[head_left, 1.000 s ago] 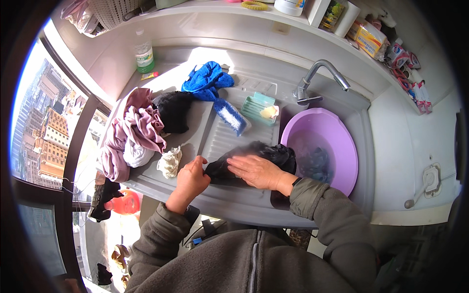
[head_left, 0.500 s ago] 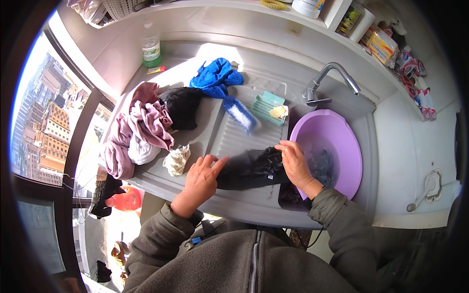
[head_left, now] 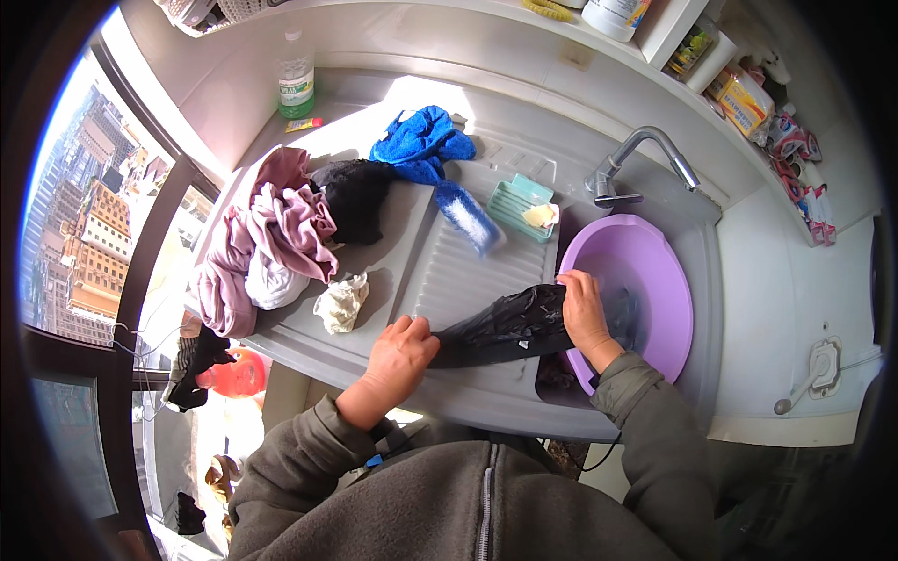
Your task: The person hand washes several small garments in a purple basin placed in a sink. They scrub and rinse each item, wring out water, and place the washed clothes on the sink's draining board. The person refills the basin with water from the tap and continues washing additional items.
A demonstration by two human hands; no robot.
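Note:
A wet-looking black garment (head_left: 505, 327) stretches across the ribbed washboard, between my two hands and over the left edge of the sink. Its left end is gripped by my left hand (head_left: 400, 360), fingers curled closed. My right hand (head_left: 585, 313) pinches the right end beside the purple basin (head_left: 672, 290), which stands in the sink with water and dark cloth in it. Beyond the garment lies a blue brush (head_left: 468, 217) with white bristles. Near it is a green soap dish (head_left: 505, 213) with a pale yellow bar of soap (head_left: 540, 216).
At left, pink clothing (head_left: 281, 215) is heaped with a black garment (head_left: 354, 201) and a white cloth (head_left: 276, 285). A crumpled cream cloth (head_left: 341, 304) lies nearer. Behind are a blue towel (head_left: 421, 145) and a green-liquid bottle (head_left: 296, 84). The faucet (head_left: 655, 136) arches near the basin.
My left hand has closed from spread fingers onto the garment's left end. My right hand has also taken hold of its end, and the garment is pulled tauter and slightly raised.

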